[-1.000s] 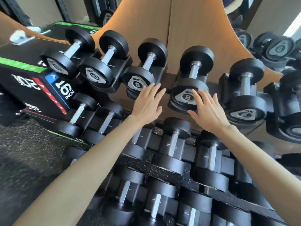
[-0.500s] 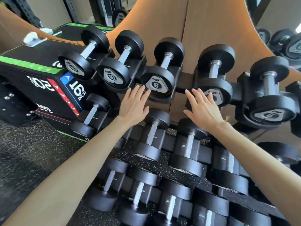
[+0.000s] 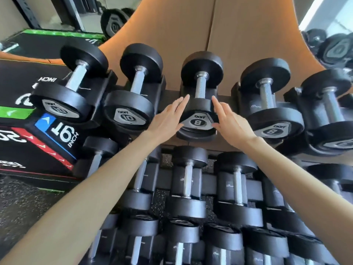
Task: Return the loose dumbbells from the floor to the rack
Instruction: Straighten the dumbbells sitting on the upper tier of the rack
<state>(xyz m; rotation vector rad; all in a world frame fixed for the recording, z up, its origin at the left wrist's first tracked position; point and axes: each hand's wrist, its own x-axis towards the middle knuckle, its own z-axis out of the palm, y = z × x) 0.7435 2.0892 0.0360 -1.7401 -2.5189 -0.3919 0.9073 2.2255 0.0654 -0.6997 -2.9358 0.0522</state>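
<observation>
Landmark: the dumbbell marked 8 (image 3: 198,104), seated in its cradle on the top row of the rack (image 3: 170,88).
Change: one second ago both hands hovered flat, below and apart from this weight; now they frame its near head from both sides.
Left hand (image 3: 168,119): open, fingers straight, touching the left side of the 8 head; it grasps nothing.
Right hand (image 3: 229,121): open also, fingers along the right side of the 8 head; no closed grip.
Neighbours: a 10 dumbbell (image 3: 131,96) just left of the 8, another 8 dumbbell (image 3: 269,104) just right.
Meaning: the hands seem to be squaring the weight in its seat; I see no loose dumbbell on the floor (image 3: 24,203) left of the rack, so the task looks near its end.
</observation>
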